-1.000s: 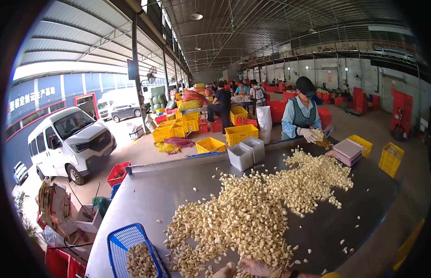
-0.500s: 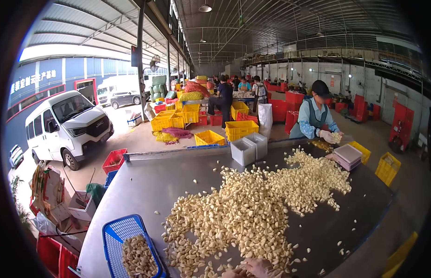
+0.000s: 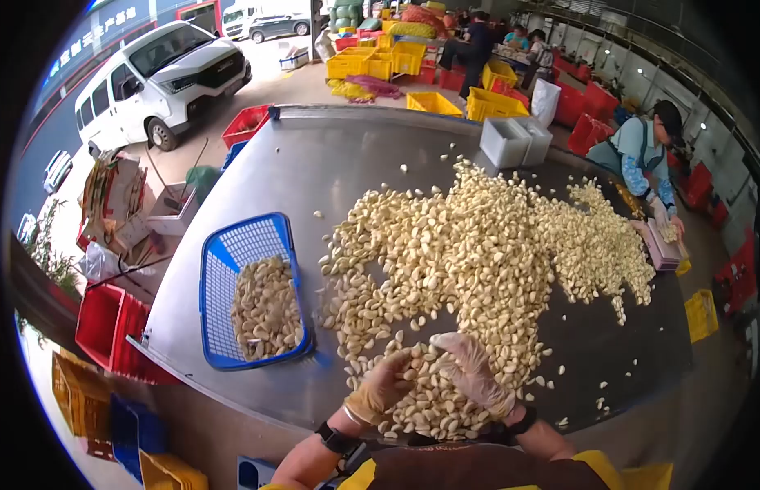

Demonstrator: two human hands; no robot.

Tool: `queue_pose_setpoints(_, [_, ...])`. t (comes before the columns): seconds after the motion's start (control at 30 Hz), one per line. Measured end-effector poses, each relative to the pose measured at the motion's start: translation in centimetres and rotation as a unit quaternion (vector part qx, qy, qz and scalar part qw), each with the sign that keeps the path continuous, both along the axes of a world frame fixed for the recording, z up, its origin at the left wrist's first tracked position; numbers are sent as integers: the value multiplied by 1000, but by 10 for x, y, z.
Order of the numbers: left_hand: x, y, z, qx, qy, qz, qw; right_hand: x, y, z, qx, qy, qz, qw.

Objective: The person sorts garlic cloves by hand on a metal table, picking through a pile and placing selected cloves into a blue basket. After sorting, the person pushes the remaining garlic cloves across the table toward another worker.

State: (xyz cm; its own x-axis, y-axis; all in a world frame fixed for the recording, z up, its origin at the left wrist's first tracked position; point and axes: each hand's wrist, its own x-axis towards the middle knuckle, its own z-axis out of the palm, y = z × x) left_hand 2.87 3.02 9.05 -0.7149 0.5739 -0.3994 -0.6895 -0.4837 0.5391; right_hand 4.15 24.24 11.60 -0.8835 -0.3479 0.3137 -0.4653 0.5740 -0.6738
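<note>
A broad heap of peeled garlic cloves [image 3: 478, 245] covers the middle of the metal table. Over its near side are my two hands in thin, see-through gloves, with cloves lying between and below them. My left hand [image 3: 383, 385] has its fingers curled in, with a clove or two at the fingertips. Facing it, my right hand [image 3: 476, 372] slants over the heap with fingers stretched out and close to a few cloves. A blue plastic basket [image 3: 219, 269] to the left holds a batch of browner cloves [image 3: 267, 314].
The metal table [image 3: 233, 192] has a raised far edge. White tubs [image 3: 504, 140] stand at its back. Across to the right, a co-worker [image 3: 637, 155] handles cloves beside a pinkish box [image 3: 662, 247]. Red crates [image 3: 110, 327] and yellow crates [image 3: 79, 392] sit left of the table.
My view has tilted down and turned, so the table and basket appear higher. Both hands, barely visible at the bottom edge before, now show fully over the near cloves.
</note>
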Motion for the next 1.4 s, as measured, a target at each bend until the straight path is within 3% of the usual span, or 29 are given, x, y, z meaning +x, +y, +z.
queue_pose_setpoints(0.03, [-3, -27, 11, 63, -46, 19, 997, -12, 6, -5, -63, -23, -18, 998])
queue_pose_setpoints(0.07, [0, -47, 61, -58, 39, 82, 994, -29, 12, -13, -13, -64, -30, 997])
queue_pose_setpoints(0.1, [-2, -68, 74, -137, 154, 152, 967, -46, 16, -24, 38, -105, -44, 993])
queue_pose_setpoints(0.17, [-18, -111, 96, -311, 292, 252, 869, -90, 13, -56, 139, -38, -4, 990])
queue_pose_setpoints(0.2, [-35, -132, 80, -390, 325, 311, 803, -114, 9, -66, 201, 12, -2, 979])
queue_pose_setpoints(0.23, [-49, -150, 68, -526, 432, 313, 662, -136, 3, -75, 260, 63, 0, 964])
queue_pose_setpoints(0.27, [-47, -156, 76, -744, 473, 234, 410, -157, -5, -85, 308, 67, -49, 948])
queue_pose_setpoints(0.3, [-43, -154, 81, -746, 472, 232, 409, -173, -10, -98, 356, 72, -98, 926])
queue_pose_setpoints(0.37, [-39, -131, 88, -786, 471, 269, 295, -178, -20, -106, 360, 40, -116, 925])
queue_pose_setpoints(0.43, [-28, -109, 74, -702, 528, 213, 428, -136, -50, -69, 444, -97, 12, 891])
queue_pose_setpoints(0.47, [-32, -101, 50, -637, 590, 166, 468, -112, -49, -77, 412, -116, 46, 902])
queue_pose_setpoints(0.5, [-35, -91, 35, -597, 618, 92, 503, -92, -53, -54, 462, -193, 102, 860])
queue_pose_setpoints(0.53, [-38, -79, 16, -610, 601, 20, 517, -77, -35, -73, 446, -211, 177, 852])
queue_pose_setpoints(0.57, [-44, -68, 8, -640, 584, -37, 498, -67, -34, -32, 482, -236, 252, 806])
queue_pose_setpoints(0.63, [-69, -50, -21, -705, 504, -89, 491, -79, -13, -32, 366, -285, 316, 827])
queue_pose_setpoints(0.73, [-108, -37, -104, -704, 443, -109, 544, -126, -25, -34, 96, -215, 96, 967])
queue_pose_setpoints(0.77, [-107, -29, -100, -704, 448, -111, 540, -154, -30, -63, 58, -82, 57, 993])
queue_pose_setpoints(0.83, [-88, -13, -78, -663, 503, -193, 520, -202, -36, -86, 16, 0, 34, 999])
queue_pose_setpoints(0.87, [-80, -7, -59, -633, 487, -249, 548, -224, -40, -101, 50, 37, 29, 998])
queue_pose_setpoints(0.9, [-73, -5, -70, -629, 493, -275, 535, -236, -46, -113, 81, 75, 25, 994])
queue_pose_setpoints(0.93, [-67, -7, -72, -607, 495, -266, 562, -243, -51, -121, 73, 77, 26, 994])
queue_pose_setpoints(1.0, [-65, -15, -67, -579, 485, -214, 619, -251, -54, -129, 240, 145, -12, 960])
queue_pose_setpoints(1.03, [-72, -20, -67, -579, 484, -213, 621, -253, -57, -132, 241, 144, -11, 960])
queue_pose_setpoints(1.1, [-90, -30, -70, -626, 426, -71, 649, -250, -68, -139, 423, 178, -80, 885])
queue_pose_setpoints(1.17, [-111, -34, -83, -669, 411, 93, 612, -242, -78, -124, 477, 172, -79, 858])
queue_pose_setpoints(1.23, [-123, -37, -84, -717, 377, 113, 575, -244, -85, -120, 509, 164, -81, 841])
queue_pose_setpoints(1.33, [-126, -40, -80, -576, 339, 180, 722, -241, -85, -121, 496, 180, -89, 845])
queue_pose_setpoints(1.37, [-123, -37, -80, -574, 338, 182, 723, -238, -83, -124, 478, 206, -94, 849])
queue_pose_setpoints(1.4, [-117, -33, -67, -443, 245, 198, 839, -231, -79, -116, 439, 171, -80, 878])
